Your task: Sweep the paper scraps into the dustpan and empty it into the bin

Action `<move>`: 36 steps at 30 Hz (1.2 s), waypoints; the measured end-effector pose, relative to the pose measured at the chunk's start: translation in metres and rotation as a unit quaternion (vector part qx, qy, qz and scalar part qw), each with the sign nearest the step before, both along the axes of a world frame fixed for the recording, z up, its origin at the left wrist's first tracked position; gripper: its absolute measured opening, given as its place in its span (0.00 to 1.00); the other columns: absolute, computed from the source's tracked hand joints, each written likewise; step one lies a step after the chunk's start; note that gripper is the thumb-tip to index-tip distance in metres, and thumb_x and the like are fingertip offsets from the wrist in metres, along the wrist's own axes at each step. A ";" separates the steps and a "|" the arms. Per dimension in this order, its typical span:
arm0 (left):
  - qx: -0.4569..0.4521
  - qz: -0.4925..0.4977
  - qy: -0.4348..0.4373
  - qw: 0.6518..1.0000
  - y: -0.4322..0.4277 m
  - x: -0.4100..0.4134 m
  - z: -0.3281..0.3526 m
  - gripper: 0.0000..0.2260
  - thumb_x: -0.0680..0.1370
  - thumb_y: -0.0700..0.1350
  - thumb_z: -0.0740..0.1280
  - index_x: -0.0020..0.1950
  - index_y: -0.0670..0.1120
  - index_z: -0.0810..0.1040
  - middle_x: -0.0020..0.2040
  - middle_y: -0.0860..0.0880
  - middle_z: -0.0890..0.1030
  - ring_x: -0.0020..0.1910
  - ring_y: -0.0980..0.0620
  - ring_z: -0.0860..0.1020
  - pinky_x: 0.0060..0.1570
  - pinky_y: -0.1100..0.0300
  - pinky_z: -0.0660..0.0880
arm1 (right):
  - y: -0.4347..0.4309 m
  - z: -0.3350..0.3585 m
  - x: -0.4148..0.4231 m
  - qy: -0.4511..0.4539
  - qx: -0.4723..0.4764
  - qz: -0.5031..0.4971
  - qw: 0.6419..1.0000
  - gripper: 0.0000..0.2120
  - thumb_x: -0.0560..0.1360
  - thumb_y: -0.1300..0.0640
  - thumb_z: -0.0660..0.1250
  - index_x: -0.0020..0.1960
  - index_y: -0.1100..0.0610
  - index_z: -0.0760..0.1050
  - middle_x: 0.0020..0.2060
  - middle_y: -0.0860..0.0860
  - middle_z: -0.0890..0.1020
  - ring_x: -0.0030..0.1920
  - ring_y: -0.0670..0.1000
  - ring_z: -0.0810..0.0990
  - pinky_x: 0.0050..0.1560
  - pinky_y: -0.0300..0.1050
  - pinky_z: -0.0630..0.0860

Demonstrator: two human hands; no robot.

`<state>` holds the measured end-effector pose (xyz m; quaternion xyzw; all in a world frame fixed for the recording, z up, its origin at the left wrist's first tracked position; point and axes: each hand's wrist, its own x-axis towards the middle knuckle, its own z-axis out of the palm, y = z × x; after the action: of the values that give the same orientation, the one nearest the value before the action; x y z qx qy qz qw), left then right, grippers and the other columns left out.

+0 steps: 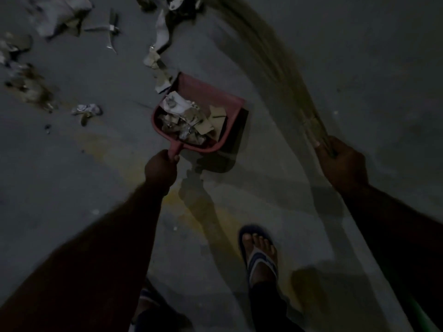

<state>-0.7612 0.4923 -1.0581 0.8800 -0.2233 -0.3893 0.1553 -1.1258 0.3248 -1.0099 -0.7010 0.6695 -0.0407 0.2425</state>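
Note:
A red dustpan [217, 92] hangs a little above the grey floor, casting a shadow under it. My left hand [161, 168] grips its short handle at the near end. Paper and cardboard scraps [189, 119] fill the pan. My right hand [341, 161] grips the bundled end of a straw broom [271, 53], whose long bristles sweep up and left, blurred. Loose paper scraps [158, 56] lie on the floor just beyond the pan's mouth. A crumpled scrap [86, 110] lies to the pan's left. No bin is in view.
More torn paper and cardboard [60, 17] litters the far left of the floor, with dark debris [31, 87] nearby. My sandalled foot [260, 257] stands on the floor below the pan. The scene is dim.

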 end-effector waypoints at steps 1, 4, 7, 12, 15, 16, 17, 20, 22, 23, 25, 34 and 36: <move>-0.013 0.014 -0.002 1.000 0.013 0.001 0.000 0.13 0.77 0.55 0.62 0.50 0.47 0.78 0.43 0.36 0.80 0.44 0.34 0.81 0.44 0.42 0.79 | -0.005 0.001 0.007 -0.008 -0.007 -0.004 1.000 0.23 0.77 0.38 0.62 0.62 0.53 0.78 0.49 0.57 0.85 0.51 0.60 0.83 0.48 0.51 0.79; -0.010 0.034 -0.027 0.999 0.052 0.008 0.001 0.11 0.77 0.55 0.63 0.47 0.48 0.77 0.34 0.42 0.78 0.39 0.36 0.81 0.41 0.44 0.79 | -0.015 0.004 0.035 -0.024 -0.015 0.006 1.000 0.24 0.77 0.36 0.62 0.61 0.53 0.78 0.50 0.57 0.85 0.51 0.59 0.83 0.49 0.51 0.80; 0.012 0.041 -0.062 0.997 0.084 0.024 0.005 0.09 0.78 0.52 0.64 0.48 0.47 0.78 0.37 0.42 0.81 0.39 0.39 0.81 0.43 0.48 0.78 | -0.025 0.008 0.071 -0.043 -0.003 0.050 0.998 0.22 0.77 0.35 0.61 0.59 0.50 0.80 0.48 0.56 0.85 0.49 0.58 0.83 0.48 0.51 0.80; 0.060 0.042 -0.082 0.994 0.119 0.068 -0.003 0.10 0.79 0.52 0.64 0.49 0.47 0.78 0.41 0.39 0.82 0.42 0.37 0.81 0.44 0.46 0.78 | -0.069 0.016 0.154 0.015 0.046 0.153 0.987 0.23 0.78 0.37 0.60 0.63 0.52 0.78 0.57 0.59 0.82 0.56 0.61 0.81 0.51 0.47 0.77; 0.083 0.028 -0.084 0.993 0.116 0.092 -0.008 0.11 0.79 0.52 0.63 0.51 0.45 0.78 0.44 0.38 0.82 0.42 0.37 0.82 0.45 0.45 0.79 | -0.092 0.020 0.204 0.063 0.099 0.183 0.976 0.26 0.80 0.39 0.61 0.61 0.61 0.78 0.58 0.63 0.81 0.52 0.60 0.80 0.42 0.43 0.73; 0.087 0.022 -0.084 0.992 0.110 0.098 -0.009 0.12 0.79 0.52 0.63 0.51 0.44 0.78 0.44 0.38 0.83 0.42 0.37 0.82 0.46 0.45 0.80 | -0.094 0.018 0.214 0.071 0.123 0.174 0.974 0.26 0.80 0.40 0.63 0.58 0.63 0.78 0.55 0.64 0.81 0.48 0.59 0.80 0.39 0.44 0.74; 0.092 0.012 -0.090 0.992 0.103 0.102 -0.008 0.12 0.79 0.52 0.63 0.51 0.44 0.79 0.45 0.38 0.83 0.43 0.37 0.82 0.46 0.45 0.80 | -0.092 0.016 0.222 0.076 0.150 0.161 0.973 0.25 0.79 0.40 0.64 0.55 0.64 0.78 0.51 0.64 0.82 0.45 0.59 0.81 0.37 0.46 0.76; 0.103 -0.002 -0.093 0.990 0.074 0.114 -0.009 0.13 0.79 0.50 0.62 0.53 0.42 0.79 0.49 0.38 0.83 0.47 0.37 0.82 0.49 0.47 0.80 | -0.066 0.014 0.230 0.083 0.210 0.146 0.963 0.24 0.77 0.40 0.66 0.51 0.63 0.76 0.44 0.61 0.82 0.39 0.60 0.83 0.37 0.52 0.81; 0.106 0.015 -0.072 0.992 0.055 0.120 -0.009 0.14 0.79 0.48 0.61 0.55 0.40 0.79 0.51 0.37 0.82 0.51 0.37 0.81 0.52 0.49 0.78 | -0.042 0.014 0.221 0.107 0.235 0.172 0.951 0.27 0.78 0.37 0.64 0.51 0.64 0.78 0.43 0.60 0.82 0.38 0.60 0.83 0.37 0.51 0.82; 0.106 0.022 -0.067 0.992 0.047 0.123 -0.009 0.14 0.79 0.47 0.61 0.56 0.39 0.79 0.53 0.37 0.82 0.52 0.37 0.80 0.52 0.49 0.78 | -0.030 0.013 0.213 0.122 0.232 0.199 0.944 0.27 0.78 0.37 0.62 0.52 0.63 0.79 0.45 0.60 0.83 0.41 0.61 0.84 0.38 0.50 0.81; 0.101 0.031 -0.068 0.992 0.040 0.128 -0.008 0.14 0.79 0.48 0.61 0.56 0.40 0.79 0.54 0.37 0.81 0.53 0.37 0.80 0.53 0.48 0.78 | -0.003 0.013 0.190 0.126 0.225 0.235 0.937 0.25 0.80 0.38 0.60 0.54 0.60 0.82 0.49 0.61 0.84 0.47 0.61 0.83 0.42 0.49 0.80; 0.095 0.025 -0.053 0.994 0.065 0.119 -0.010 0.14 0.80 0.48 0.60 0.57 0.40 0.78 0.53 0.36 0.81 0.52 0.36 0.80 0.53 0.46 0.78 | 0.050 0.016 0.103 0.014 0.111 0.175 0.978 0.20 0.78 0.38 0.64 0.65 0.47 0.79 0.56 0.54 0.85 0.55 0.57 0.83 0.53 0.54 0.81; 0.092 0.037 -0.046 0.994 0.070 0.115 -0.012 0.14 0.80 0.47 0.61 0.58 0.40 0.78 0.54 0.36 0.81 0.53 0.36 0.80 0.54 0.46 0.78 | 0.037 0.016 0.110 0.017 0.076 0.163 0.984 0.20 0.79 0.41 0.65 0.66 0.50 0.79 0.57 0.56 0.84 0.56 0.59 0.83 0.53 0.53 0.80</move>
<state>-0.6465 0.5623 -1.0704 0.9153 -0.1609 -0.3610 0.0777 -1.0158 0.3619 -0.9941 -0.7807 0.5516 0.0617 0.2872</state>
